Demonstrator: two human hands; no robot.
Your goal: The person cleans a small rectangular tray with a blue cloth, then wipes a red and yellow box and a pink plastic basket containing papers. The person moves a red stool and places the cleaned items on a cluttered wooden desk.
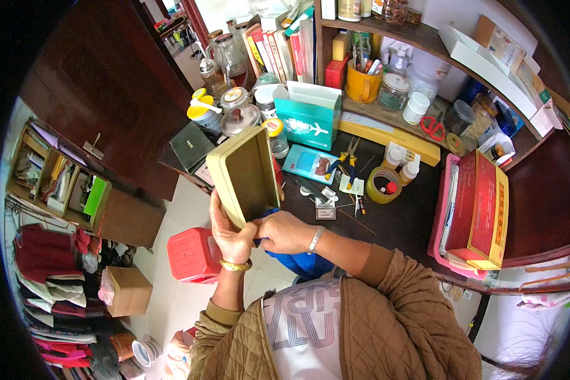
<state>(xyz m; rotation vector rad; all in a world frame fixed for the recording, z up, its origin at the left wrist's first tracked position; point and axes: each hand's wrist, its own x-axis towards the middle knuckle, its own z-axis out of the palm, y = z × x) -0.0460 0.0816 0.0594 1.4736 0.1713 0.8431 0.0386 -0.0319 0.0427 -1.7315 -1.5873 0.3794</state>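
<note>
My left hand point(232, 237) grips the lower end of a cream-coloured, round-cornered box point(225, 183), tilted up with its hollow inside facing right. In my right hand point(285, 232) is a bunched blue thing, probably a cloth point(271, 212), pressed at the box's lower edge; most of it is hidden by my fingers. On the dark desk point(384, 223) beyond lie pliers with blue and yellow handles point(352, 168), a flat light-blue packet point(311, 164) and a small clear plastic case point(326, 209).
A roll of tape point(383, 185) stands near small white bottles point(408, 172). Jars point(240, 118) and a teal carton point(308, 121) crowd the desk's back left. A pink basket point(437, 232) holds a red box point(475, 213) at right. A red stool point(194, 255) stands on the floor.
</note>
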